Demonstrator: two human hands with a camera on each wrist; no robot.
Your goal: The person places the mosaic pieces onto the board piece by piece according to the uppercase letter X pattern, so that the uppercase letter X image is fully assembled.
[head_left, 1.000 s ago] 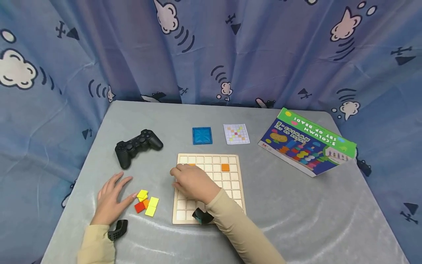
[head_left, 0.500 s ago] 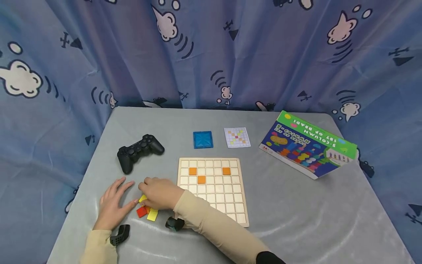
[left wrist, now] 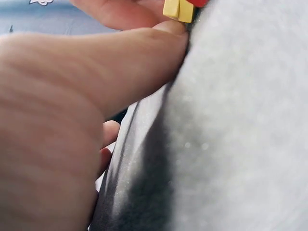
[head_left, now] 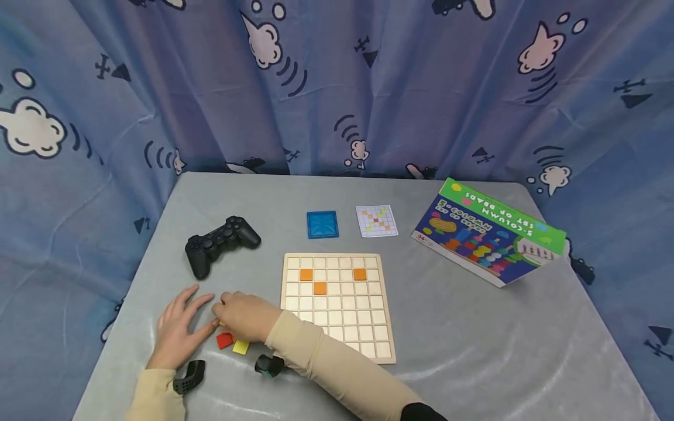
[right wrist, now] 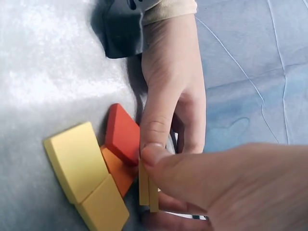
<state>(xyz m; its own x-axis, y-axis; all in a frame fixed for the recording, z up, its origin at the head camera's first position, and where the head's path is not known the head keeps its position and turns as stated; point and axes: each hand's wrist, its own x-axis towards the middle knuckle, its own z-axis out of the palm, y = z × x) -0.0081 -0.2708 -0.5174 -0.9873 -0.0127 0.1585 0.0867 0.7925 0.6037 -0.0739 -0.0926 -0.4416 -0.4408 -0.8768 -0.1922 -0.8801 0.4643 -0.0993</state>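
Note:
My right hand [head_left: 244, 316] is over the small pile of tiles, left of the wooden grid board [head_left: 335, 339]. In the right wrist view its thumb and fingers pinch two upright yellow tiles [right wrist: 144, 187]. My left hand [head_left: 176, 333] rests on the table with spread fingers. Its thumb tip lies right by the pinched tiles; whether it touches them I cannot tell. Beside them lie a red tile [right wrist: 122, 134], an orange tile [right wrist: 120, 168] and two more yellow tiles [right wrist: 79, 159]. An orange square [head_left: 320, 288] is one of three on the board.
A black game controller [head_left: 221, 242] lies behind my left hand. Beyond the board are a blue square tray-like piece [head_left: 322, 224] and a pattern card [head_left: 376, 221]. A colourful box [head_left: 489, 231] stands at the back right, with a patterned curtain [head_left: 337, 88] behind the table.
My right hand has moved left from the board to the tiles, uncovering the orange squares on the board. My left hand has stayed in place. The view has tilted slightly.

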